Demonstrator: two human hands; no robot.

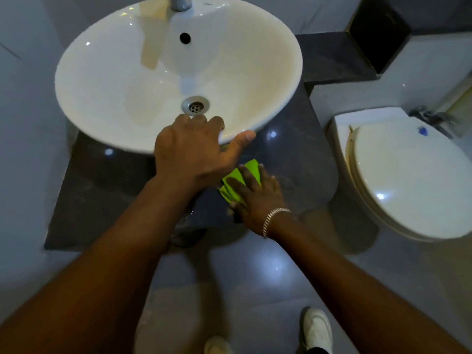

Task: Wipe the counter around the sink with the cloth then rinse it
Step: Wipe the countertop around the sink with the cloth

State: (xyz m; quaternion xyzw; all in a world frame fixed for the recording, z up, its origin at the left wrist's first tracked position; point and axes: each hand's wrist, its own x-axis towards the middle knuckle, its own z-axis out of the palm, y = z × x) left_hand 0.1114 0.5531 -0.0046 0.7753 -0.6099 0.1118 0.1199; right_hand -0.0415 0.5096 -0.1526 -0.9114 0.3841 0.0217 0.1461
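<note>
A bright green cloth lies flat on the dark counter, just in front of the round white sink. My right hand presses down on the cloth with fingers spread, a silver bracelet on its wrist. My left hand rests on the near rim of the sink, fingers over the rim and thumb stretched along its outer edge. The hand covers part of the cloth's left side. The tap shows at the top edge with no water running.
A white toilet with its lid down stands to the right of the counter. A dark ledge runs behind the counter at the right. My white shoes stand on the grey tiled floor below.
</note>
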